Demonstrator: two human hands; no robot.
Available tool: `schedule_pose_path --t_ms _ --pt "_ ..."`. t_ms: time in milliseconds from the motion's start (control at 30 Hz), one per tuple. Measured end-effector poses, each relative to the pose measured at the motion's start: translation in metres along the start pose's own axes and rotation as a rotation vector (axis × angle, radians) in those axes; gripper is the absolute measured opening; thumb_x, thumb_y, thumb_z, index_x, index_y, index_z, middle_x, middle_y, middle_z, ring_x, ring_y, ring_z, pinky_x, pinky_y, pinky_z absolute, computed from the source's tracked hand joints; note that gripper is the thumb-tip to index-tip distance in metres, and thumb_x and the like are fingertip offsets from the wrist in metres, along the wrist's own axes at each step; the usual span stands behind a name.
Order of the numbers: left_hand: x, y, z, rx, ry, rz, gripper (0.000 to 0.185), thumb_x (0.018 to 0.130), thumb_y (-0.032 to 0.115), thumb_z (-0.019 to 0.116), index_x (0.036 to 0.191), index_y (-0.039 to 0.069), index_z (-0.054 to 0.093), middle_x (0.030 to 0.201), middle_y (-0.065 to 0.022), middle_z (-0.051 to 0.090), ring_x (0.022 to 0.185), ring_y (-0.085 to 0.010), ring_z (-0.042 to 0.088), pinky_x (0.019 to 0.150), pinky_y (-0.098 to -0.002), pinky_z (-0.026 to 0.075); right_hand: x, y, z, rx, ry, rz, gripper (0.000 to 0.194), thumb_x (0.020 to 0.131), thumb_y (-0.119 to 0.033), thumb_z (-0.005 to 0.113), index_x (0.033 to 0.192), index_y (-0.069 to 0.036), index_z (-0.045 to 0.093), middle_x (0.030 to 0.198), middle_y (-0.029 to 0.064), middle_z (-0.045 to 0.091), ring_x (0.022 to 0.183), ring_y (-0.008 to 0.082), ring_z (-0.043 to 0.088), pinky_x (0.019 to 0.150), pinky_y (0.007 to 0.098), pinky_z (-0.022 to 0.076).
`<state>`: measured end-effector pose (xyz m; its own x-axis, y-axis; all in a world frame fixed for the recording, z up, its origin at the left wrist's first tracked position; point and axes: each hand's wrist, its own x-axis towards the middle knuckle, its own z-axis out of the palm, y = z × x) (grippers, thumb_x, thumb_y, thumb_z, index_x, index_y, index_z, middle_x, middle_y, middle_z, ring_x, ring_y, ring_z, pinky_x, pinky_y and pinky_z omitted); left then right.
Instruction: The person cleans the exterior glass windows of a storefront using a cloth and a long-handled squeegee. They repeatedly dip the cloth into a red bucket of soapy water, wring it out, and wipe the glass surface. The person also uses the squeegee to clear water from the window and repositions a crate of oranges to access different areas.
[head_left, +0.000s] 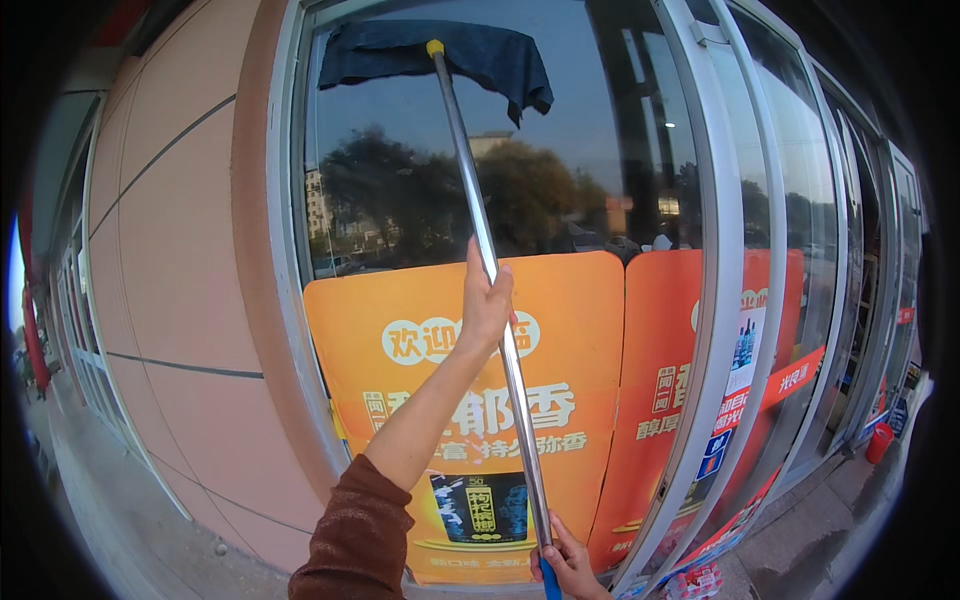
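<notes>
My left hand (487, 296) is wrapped around the middle of a shiny metal pole (466, 169). Lower down, my right hand (568, 564) grips the same pole near its blue handle (551, 583). A yellow fitting (435, 49) joins the pole's top to a head covered by a dark blue cloth (495, 56). The cloth lies across the upper part of the window pane (420, 202), its right corner hanging down. What the cloth covers is hidden. Behind my arms, an orange poster (480, 296) with printed writing fills the pane's lower part.
A pinkish panelled wall (184, 285) stands to the left. On the right are a metal door frame (716, 187) with a long vertical handle bar (772, 187), and a red poster (660, 330). A shrink-wrapped pack of bottles (694, 581) and a red bucket (879, 442) stand on the pavement.
</notes>
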<state>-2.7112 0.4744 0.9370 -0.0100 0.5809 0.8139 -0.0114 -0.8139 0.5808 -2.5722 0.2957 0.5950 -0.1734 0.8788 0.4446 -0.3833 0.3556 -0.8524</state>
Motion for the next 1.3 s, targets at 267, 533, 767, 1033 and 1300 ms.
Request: schedule_pose_path --t_ms 267,533,767,1033,1300 --pt "0.173 0.070 -0.086 0.203 0.068 0.096 0.040 0.094 0.013 0.049 0.132 0.008 0.037 0.069 -0.0031 0.050 0.041 -0.0133 0.046 0.037 -0.0304 0.042 0.142 -0.061 0.100 0.085 -0.311 0.028 0.063 0.105 -0.036 0.039 0.157 -0.022 0.005 0.065 0.0029 0.045 0.047 0.0090 0.042 0.044 0.0233 0.0384" --pt "-0.027 -0.030 -0.028 0.157 0.160 -0.023 0.059 0.101 0.012 0.041 0.153 0.007 0.013 0.084 -0.0076 0.049 0.049 -0.0083 0.047 0.045 -0.0242 0.046 -0.012 0.011 -0.031 -0.283 -0.063 0.156 0.045 0.105 -0.032 0.041 0.140 -0.004 0.040 0.055 -0.0033 0.040 0.044 0.0057 0.040 0.040 0.0217 0.0328" --pt "-0.350 -0.050 0.041 -0.301 0.140 -0.432 0.068 0.100 0.007 0.044 0.153 0.006 0.001 0.089 -0.0021 0.044 0.055 -0.0061 0.044 0.043 -0.0220 0.042 -0.390 0.163 -0.135 -0.727 0.277 0.423 0.032 0.096 -0.035 0.056 0.104 -0.004 0.063 0.073 0.0051 0.056 0.063 0.0164 0.050 0.057 0.0340 0.0450" --pt "-0.412 -0.016 0.054 -0.275 0.068 -0.522 0.066 0.101 0.010 0.043 0.152 0.003 0.001 0.094 -0.0036 0.047 0.059 -0.0055 0.045 0.048 -0.0195 0.041 -0.523 0.194 -0.107 -0.673 0.411 0.637 0.029 0.094 -0.033 0.059 0.100 -0.005 0.062 0.079 0.0051 0.060 0.073 0.0134 0.056 0.063 0.0324 0.0463" --pt "-0.099 -0.021 0.051 -0.051 0.052 -0.008 0.057 0.101 0.017 0.042 0.150 0.005 0.014 0.082 -0.0069 0.050 0.048 -0.0117 0.049 0.044 -0.0260 0.047 -0.118 0.010 -0.046 -0.643 0.365 0.237 0.047 0.097 -0.040 0.057 0.071 -0.002 0.052 0.052 0.0018 0.043 0.052 0.0091 0.044 0.047 0.0331 0.0354"
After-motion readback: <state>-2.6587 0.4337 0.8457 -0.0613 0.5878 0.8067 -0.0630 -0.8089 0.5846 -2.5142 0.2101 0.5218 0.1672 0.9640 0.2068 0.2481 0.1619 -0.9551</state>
